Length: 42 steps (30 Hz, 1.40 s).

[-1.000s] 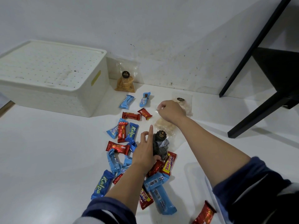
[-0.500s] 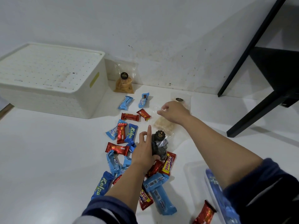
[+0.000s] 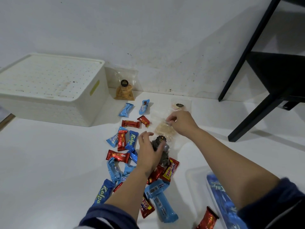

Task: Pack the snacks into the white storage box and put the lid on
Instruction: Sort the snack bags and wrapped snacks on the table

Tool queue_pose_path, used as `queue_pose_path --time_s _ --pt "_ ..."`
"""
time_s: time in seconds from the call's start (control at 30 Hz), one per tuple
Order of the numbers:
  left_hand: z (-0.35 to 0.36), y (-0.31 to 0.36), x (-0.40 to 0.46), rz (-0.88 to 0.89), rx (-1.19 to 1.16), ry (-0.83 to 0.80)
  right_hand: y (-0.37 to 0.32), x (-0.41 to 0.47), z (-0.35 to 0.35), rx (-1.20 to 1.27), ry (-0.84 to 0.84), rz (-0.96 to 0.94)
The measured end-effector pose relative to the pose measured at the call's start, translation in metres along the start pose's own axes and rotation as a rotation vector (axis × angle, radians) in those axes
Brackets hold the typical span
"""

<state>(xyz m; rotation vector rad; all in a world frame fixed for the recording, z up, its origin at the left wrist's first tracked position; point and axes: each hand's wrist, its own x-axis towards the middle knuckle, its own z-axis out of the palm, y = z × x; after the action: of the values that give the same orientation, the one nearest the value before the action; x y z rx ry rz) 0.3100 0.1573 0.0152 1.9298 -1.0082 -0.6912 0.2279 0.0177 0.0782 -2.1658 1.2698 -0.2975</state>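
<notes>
The white storage box (image 3: 69, 111) stands at the left against the wall with its perforated lid (image 3: 49, 78) on it. Several red and blue snack wrappers (image 3: 122, 141) lie scattered in the middle of the white surface. My left hand (image 3: 148, 152) curls around a clear bag of dark cookies (image 3: 162, 146). My right hand (image 3: 181, 123) pinches the top of a clear bag of pale crackers (image 3: 163, 129). Another clear bag (image 3: 179, 105) lies just behind it. A bag of golden crackers (image 3: 124, 91) leans on the wall beside the box.
A black furniture leg (image 3: 257, 123) and frame stand at the right. A clear plastic container (image 3: 219, 197) holding blue packs sits at the lower right, with a red wrapper (image 3: 208, 219) beside it. The wall runs close behind the snacks.
My right hand has come toward me from the far clear bag and now pinches the pale cracker bag. My left hand's fingers have curled further around the dark cookie bag.
</notes>
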Motion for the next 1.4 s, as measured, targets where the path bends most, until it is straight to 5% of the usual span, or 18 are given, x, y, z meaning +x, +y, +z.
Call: queue_pose_path --time_s 0.3,0.63,0.8,0.93,1.2,1.4 --pt "0.007 0.021 0.038 -0.124 -0.253 0.122 0.003 -0.02 -0.002 0.085 -0.107 -0.056" --pt "0.008 0.025 0.037 -0.126 -0.308 0.114 0.002 -0.01 0.004 0.061 -0.023 0.103" --pt "-0.001 0.002 0.025 -0.005 -0.072 -0.019 0.003 -0.005 0.008 0.135 0.023 0.073" --pt "-0.003 -0.023 0.017 -0.074 0.09 -0.129 0.014 -0.016 0.017 0.278 0.129 0.092" --pt "0.001 -0.028 0.023 0.009 0.223 -0.126 0.03 -0.053 0.076 0.472 -0.007 0.245" --pt "-0.012 -0.034 0.051 0.158 0.516 -0.043 0.016 -0.018 0.035 0.206 0.041 0.118"
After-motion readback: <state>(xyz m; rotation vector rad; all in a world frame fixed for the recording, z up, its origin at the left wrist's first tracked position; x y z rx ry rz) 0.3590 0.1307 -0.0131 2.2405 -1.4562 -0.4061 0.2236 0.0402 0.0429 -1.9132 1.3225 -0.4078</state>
